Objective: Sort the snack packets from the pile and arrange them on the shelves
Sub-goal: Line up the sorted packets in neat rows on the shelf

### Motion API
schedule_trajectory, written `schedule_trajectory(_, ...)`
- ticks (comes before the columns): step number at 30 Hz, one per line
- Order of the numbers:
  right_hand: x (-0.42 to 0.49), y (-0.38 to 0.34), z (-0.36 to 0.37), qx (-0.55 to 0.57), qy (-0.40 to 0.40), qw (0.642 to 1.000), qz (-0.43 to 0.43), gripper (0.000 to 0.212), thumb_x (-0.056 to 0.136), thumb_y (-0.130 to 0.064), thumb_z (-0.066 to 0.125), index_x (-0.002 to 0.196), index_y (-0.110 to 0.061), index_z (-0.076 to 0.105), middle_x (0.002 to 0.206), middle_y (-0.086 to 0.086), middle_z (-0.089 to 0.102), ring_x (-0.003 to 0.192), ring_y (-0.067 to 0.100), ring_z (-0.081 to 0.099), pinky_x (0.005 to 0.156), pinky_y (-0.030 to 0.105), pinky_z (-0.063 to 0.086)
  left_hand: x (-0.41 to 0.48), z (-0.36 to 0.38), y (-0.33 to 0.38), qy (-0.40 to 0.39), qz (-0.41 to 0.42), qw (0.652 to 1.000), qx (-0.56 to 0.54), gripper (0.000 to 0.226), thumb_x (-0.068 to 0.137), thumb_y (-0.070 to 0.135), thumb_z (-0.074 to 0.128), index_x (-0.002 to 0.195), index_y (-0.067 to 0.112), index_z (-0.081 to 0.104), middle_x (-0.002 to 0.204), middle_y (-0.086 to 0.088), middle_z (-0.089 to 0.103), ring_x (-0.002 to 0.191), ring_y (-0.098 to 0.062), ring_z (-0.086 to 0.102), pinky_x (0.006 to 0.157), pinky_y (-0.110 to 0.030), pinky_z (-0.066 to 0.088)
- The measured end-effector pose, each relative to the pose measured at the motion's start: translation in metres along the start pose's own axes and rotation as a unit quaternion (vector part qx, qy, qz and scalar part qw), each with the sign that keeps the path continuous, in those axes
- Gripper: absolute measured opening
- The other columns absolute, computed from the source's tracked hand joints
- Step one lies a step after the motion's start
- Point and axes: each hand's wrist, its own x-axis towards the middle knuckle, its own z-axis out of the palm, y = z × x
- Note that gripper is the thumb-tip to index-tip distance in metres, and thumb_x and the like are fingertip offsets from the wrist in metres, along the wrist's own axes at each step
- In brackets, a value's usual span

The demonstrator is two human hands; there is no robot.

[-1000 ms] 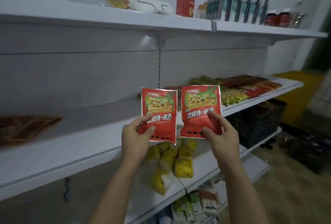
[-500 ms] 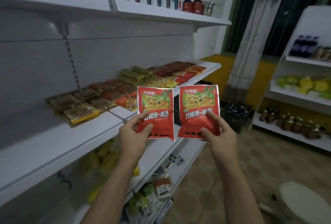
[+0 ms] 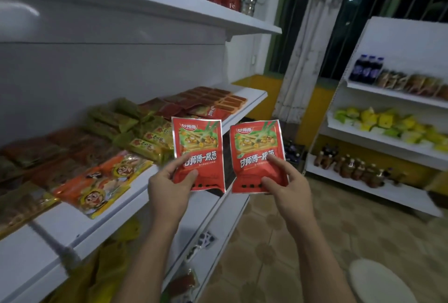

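Pinching one red packet (image 3: 197,142) in our left hand (image 3: 169,186), its twin (image 3: 255,142) in our right hand (image 3: 288,186), we seem mid-carry, next needing a spot on the shelf (image 3: 72,225).

White middle shelf (image 3: 169,179), snack packets (image 3: 101,181) lying flat in rows
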Motion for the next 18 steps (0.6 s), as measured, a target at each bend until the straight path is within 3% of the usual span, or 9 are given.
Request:
schedule_trajectory(3, 0.045, 0.005, 0.01, -0.019, -0.018, 1.0, 0.004, 0.044, 0.089, 0.002, 0.066, 0.122, -0.026, 0.064, 0.108, -0.018, 0.056, 0.099, 0.009, 0.063, 0.075, 0.025, 0.06, 0.04, 0.015, -0.008, 0.009, 0.002, 1.0, 0.002, 0.042, 0.086, 0.006, 0.073, 0.112, 0.039, 0.066, 0.108, 0.006, 0.066, 0.098, -0.008, 0.065, 0.073, -0.02, 0.055)
schedule_trajectory(7, 0.092, 0.013, 0.024, -0.037, -0.035, 0.999, 0.009, 0.044, 0.089, 0.001, 0.066, 0.122, -0.027, 0.064, 0.11, -0.018, 0.056, 0.101, 0.01, 0.063, 0.076, 0.026, 0.06, 0.081, 0.03, -0.018, 0.003, -0.007, 1.0, 0.026, 0.04, 0.089, 0.008, 0.07, 0.123, 0.028, 0.067, 0.112, 0.008, 0.066, 0.097, -0.003, 0.063, 0.073, -0.013, 0.055)
schedule_trajectory(10, 0.119, 0.021, 0.032, -0.036, -0.039, 0.998, 0.013, 0.042, 0.089, 0.0, 0.066, 0.122, -0.025, 0.065, 0.11, -0.016, 0.059, 0.1, 0.01, 0.064, 0.079, 0.028, 0.06, 0.103, 0.038, -0.022, -0.002, -0.004, 0.998, 0.062, 0.037, 0.091, 0.014, 0.068, 0.127, 0.025, 0.065, 0.124, 0.005, 0.064, 0.11, -0.011, 0.062, 0.092, -0.031, 0.054)
schedule_trajectory(12, 0.136, 0.026, 0.036, -0.028, -0.042, 0.999, 0.016, 0.036, 0.091, -0.004, 0.065, 0.122, -0.024, 0.066, 0.109, -0.015, 0.06, 0.097, 0.01, 0.065, 0.074, 0.023, 0.059, 0.115, 0.042, -0.021, -0.005, 0.003, 0.996, 0.084, 0.039, 0.092, 0.016, 0.068, 0.129, 0.025, 0.064, 0.125, 0.009, 0.062, 0.113, -0.01, 0.06, 0.096, -0.033, 0.051)
schedule_trajectory(15, 0.165, 0.031, 0.041, -0.007, -0.04, 0.999, 0.021, 0.028, 0.094, -0.012, 0.063, 0.119, -0.024, 0.067, 0.109, -0.011, 0.061, 0.091, 0.009, 0.067, 0.064, 0.019, 0.057, 0.131, 0.05, -0.021, -0.007, -0.009, 0.994, 0.105, 0.042, 0.091, 0.015, 0.068, 0.132, 0.022, 0.061, 0.119, 0.009, 0.064, 0.107, -0.008, 0.063, 0.096, -0.037, 0.054)
schedule_trajectory(18, 0.196, 0.04, 0.047, 0.004, -0.053, 0.998, 0.025, 0.025, 0.093, -0.014, 0.064, 0.116, -0.023, 0.067, 0.108, -0.01, 0.062, 0.086, 0.009, 0.068, 0.061, 0.018, 0.055, 0.144, 0.06, -0.025, 0.008, -0.027, 0.993, 0.111, 0.042, 0.09, 0.012, 0.07, 0.131, 0.019, 0.062, 0.096, 0.016, 0.068, 0.09, -0.006, 0.069, 0.088, -0.038, 0.058)
